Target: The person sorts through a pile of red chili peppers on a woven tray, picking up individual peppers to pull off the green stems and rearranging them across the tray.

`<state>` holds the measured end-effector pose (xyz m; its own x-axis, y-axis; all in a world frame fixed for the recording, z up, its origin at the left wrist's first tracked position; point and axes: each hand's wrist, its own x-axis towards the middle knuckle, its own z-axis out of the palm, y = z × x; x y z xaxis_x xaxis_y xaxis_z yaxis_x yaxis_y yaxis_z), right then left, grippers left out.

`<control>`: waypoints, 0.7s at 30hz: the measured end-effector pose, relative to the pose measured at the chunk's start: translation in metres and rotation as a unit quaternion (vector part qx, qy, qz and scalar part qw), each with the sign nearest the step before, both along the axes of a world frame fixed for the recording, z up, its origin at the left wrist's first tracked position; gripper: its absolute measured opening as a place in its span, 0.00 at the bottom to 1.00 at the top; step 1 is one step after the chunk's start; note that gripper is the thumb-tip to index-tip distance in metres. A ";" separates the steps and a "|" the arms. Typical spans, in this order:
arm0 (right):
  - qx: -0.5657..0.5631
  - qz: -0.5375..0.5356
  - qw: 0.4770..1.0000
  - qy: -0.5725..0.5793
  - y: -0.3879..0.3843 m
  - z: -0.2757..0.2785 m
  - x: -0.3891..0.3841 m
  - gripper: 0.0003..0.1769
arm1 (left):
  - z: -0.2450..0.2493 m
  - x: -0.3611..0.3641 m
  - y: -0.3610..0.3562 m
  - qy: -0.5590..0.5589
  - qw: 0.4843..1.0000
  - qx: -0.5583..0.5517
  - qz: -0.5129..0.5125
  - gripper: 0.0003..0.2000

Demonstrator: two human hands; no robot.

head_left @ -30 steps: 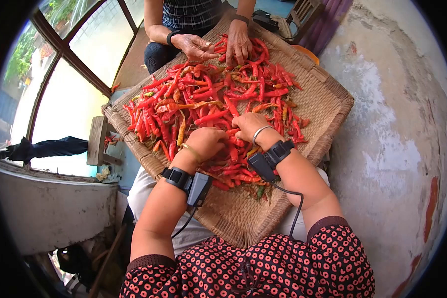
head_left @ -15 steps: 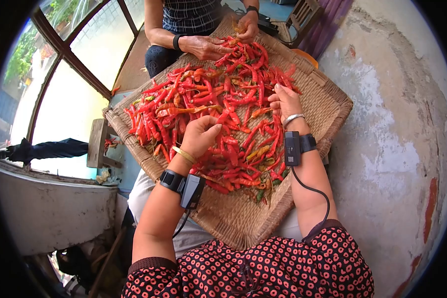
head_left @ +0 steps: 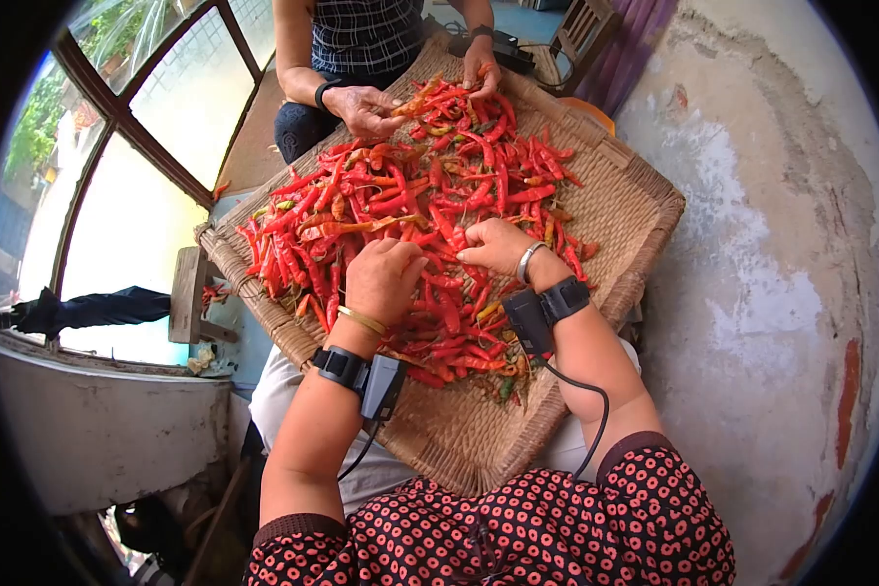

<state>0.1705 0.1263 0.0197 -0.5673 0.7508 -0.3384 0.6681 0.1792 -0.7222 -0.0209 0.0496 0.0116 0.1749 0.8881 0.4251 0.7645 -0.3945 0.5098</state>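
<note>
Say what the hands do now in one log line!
left hand: over red peppers; right hand: likewise; woven tray: holds peppers; co-worker's hands: tray's far end

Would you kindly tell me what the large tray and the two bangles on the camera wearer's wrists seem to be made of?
Woven tray: probably wicker or split bamboo, matte tan, judging by its ribbed weave and wrapped rim.
Left bangle: smooth and yellowish, perhaps gold-toned metal, though plastic or stone is possible.
Right bangle: likely polished silvery metal, from its bright grey sheen.
</note>
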 end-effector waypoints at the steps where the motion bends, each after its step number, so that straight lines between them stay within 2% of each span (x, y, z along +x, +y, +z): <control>1: 0.001 0.001 1.000 -0.001 0.004 0.003 0.009 0.12 | 0.000 -0.001 0.001 0.038 0.997 0.050 0.042 0.05; 3: -0.090 -0.120 0.971 0.186 0.010 0.008 0.025 0.11 | -0.003 -0.004 0.001 0.049 0.995 0.052 0.065 0.04; 4: -0.108 -0.217 0.909 0.340 0.013 0.010 0.030 0.11 | -0.004 -0.005 0.002 0.070 0.994 0.052 0.073 0.05; 5: -0.123 -0.305 0.812 0.482 0.015 0.011 0.033 0.11 | -0.005 -0.006 0.002 0.092 0.991 0.053 0.080 0.05; 6: -0.082 -0.376 0.766 0.515 0.019 0.010 0.034 0.13 | -0.009 -0.006 0.003 0.091 0.991 0.054 0.081 0.05; 7: -0.083 -0.375 0.766 0.516 0.020 0.006 0.035 0.13 | -0.013 -0.007 0.004 0.116 0.988 0.039 0.098 0.05; 9: -0.039 -0.399 0.842 0.361 0.020 0.001 0.034 0.16 | -0.013 -0.008 0.005 0.143 0.983 0.024 0.116 0.06; 11: -0.045 -0.306 0.910 0.276 0.014 -0.003 0.021 0.18 | -0.009 -0.008 0.004 0.204 0.968 -0.037 0.143 0.11; 13: -0.041 -0.175 0.957 0.227 0.004 -0.006 0.003 0.18 | -0.014 -0.010 0.004 0.200 0.966 -0.075 0.143 0.11; 14: 0.031 -0.111 0.977 0.178 0.002 -0.014 -0.004 0.19 | -0.017 -0.010 0.004 0.196 0.964 -0.113 0.143 0.10; 15: 0.103 -0.047 0.985 0.127 -0.002 -0.014 -0.012 0.20 | -0.018 -0.010 0.004 0.197 0.963 -0.113 0.144 0.10; 17: 0.145 -0.024 0.985 0.092 -0.014 -0.013 -0.021 0.21 | -0.019 -0.011 0.004 0.135 0.984 -0.061 0.097 0.08; 18: 0.194 0.000 0.978 0.077 -0.016 -0.016 -0.023 0.20 | -0.017 -0.010 0.004 0.136 0.984 -0.060 0.097 0.08; 20: 0.220 0.023 0.973 0.060 -0.017 -0.020 -0.024 0.19 | -0.011 -0.005 0.002 0.057 0.998 -0.017 0.034 0.07; 21: 0.245 0.047 0.968 0.042 -0.018 -0.019 -0.025 0.17 | -0.009 -0.005 0.002 0.057 0.998 -0.017 0.034 0.07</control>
